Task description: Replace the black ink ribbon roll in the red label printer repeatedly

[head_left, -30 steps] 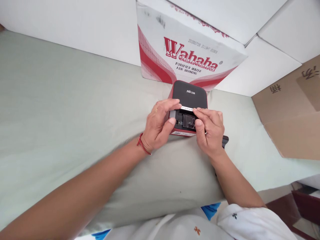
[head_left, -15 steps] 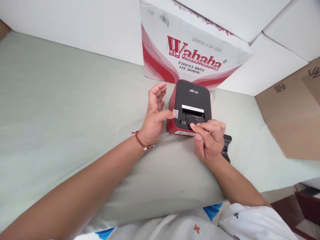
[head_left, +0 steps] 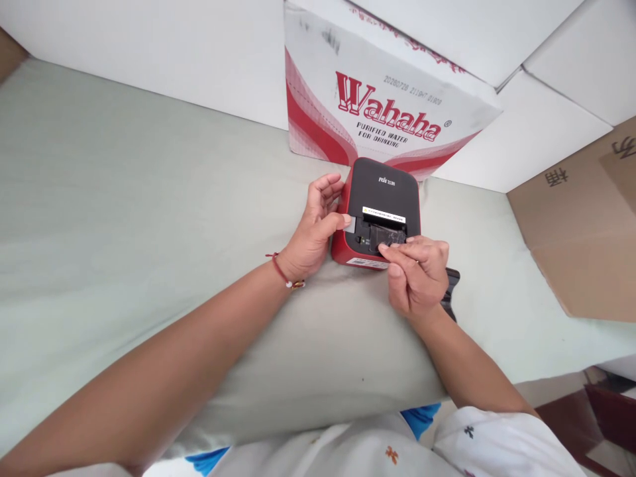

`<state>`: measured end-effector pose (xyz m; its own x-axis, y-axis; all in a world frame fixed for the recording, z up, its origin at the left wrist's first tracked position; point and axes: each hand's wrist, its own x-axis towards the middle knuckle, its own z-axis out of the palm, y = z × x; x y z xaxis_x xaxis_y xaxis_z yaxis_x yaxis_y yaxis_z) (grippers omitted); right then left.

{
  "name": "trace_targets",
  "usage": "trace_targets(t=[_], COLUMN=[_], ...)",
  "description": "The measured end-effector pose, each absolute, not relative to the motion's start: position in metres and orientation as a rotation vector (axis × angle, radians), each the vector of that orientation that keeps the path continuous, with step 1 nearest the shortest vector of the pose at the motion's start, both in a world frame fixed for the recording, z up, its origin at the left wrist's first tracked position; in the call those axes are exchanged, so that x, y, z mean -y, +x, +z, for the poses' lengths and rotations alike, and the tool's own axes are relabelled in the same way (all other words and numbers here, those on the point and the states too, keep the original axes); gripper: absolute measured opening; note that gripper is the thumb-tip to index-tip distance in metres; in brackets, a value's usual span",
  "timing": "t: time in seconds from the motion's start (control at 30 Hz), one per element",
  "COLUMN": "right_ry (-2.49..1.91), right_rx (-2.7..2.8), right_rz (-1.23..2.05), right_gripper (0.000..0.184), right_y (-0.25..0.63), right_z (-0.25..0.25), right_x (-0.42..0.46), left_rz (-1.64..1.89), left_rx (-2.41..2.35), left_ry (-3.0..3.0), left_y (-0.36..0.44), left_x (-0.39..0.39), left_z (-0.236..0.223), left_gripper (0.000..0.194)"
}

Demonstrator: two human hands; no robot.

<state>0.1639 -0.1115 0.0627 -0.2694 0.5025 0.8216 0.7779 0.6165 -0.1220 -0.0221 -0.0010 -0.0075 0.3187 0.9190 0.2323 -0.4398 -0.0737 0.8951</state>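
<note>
A red and black printer [head_left: 385,193] stands on the cloth, with a white label strip [head_left: 383,214] above its front slot. My left hand [head_left: 318,225] is at its left side, thumb on the grey corner button [head_left: 350,224] and curled fingers against the red wall. At the front slot lies a piece of clear, shiny plastic film [head_left: 381,235]. My right hand [head_left: 420,275] is closed at the film's lower right edge, fingertips on it; the exact pinch is partly hidden. A black object [head_left: 451,291] shows partly behind my right wrist.
A white and red Wahaha water carton [head_left: 387,99] stands right behind the printer. White panels [head_left: 149,59] rise at the back. A brown cardboard box [head_left: 586,232] is at the right. Pale green cloth [head_left: 124,199] covers the surface, its front edge near my body.
Both hands have moved off the label strip. My left hand slid to the printer's left side, lately pressing closer against it. My right hand moved down to the film's lower edge.
</note>
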Motion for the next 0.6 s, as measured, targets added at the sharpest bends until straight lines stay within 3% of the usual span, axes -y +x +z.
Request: trace_targets(t=[0.4,0.6], right_ry=[-1.034,-1.05], right_rx=[1.951,1.929], right_rz=[-0.381,-0.366], right_gripper=[0.036,0.032], right_y=[0.1642,0.1625], right_z=[0.0674,0.0696], right_x=[0.1111,0.1117], left_rz=[1.212,1.221], left_rx=[-0.502,-0.517], left_ry=[1.192,1.184], left_y=[-0.0272,-0.0261], left_x=[-0.0054,-0.0018], left_z=[-0.0106,-0.0082], left_gripper=[0.099,0.095])
